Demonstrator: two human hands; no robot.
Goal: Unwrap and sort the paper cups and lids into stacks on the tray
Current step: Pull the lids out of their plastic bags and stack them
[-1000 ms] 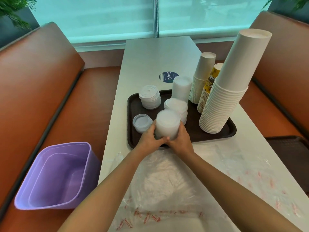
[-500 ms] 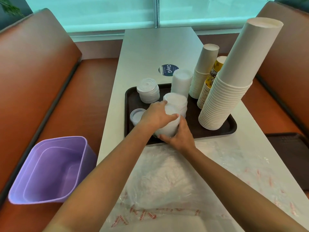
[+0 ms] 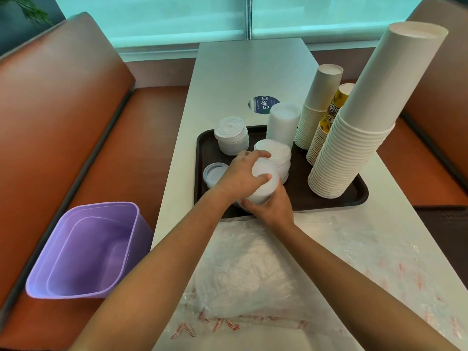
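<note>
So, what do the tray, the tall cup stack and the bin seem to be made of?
Tray: probably hard plastic, dark brown and matte, with a moulded raised rim. Tall cup stack: looks like paper, plain matte white, with thin rolled lips. Bin: most likely plastic, lilac and smooth, with a soft sheen on its rounded walls.

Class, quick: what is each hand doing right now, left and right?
Left hand: grips the top of the lid stack.
Right hand: holds the base of the same stack.
</note>
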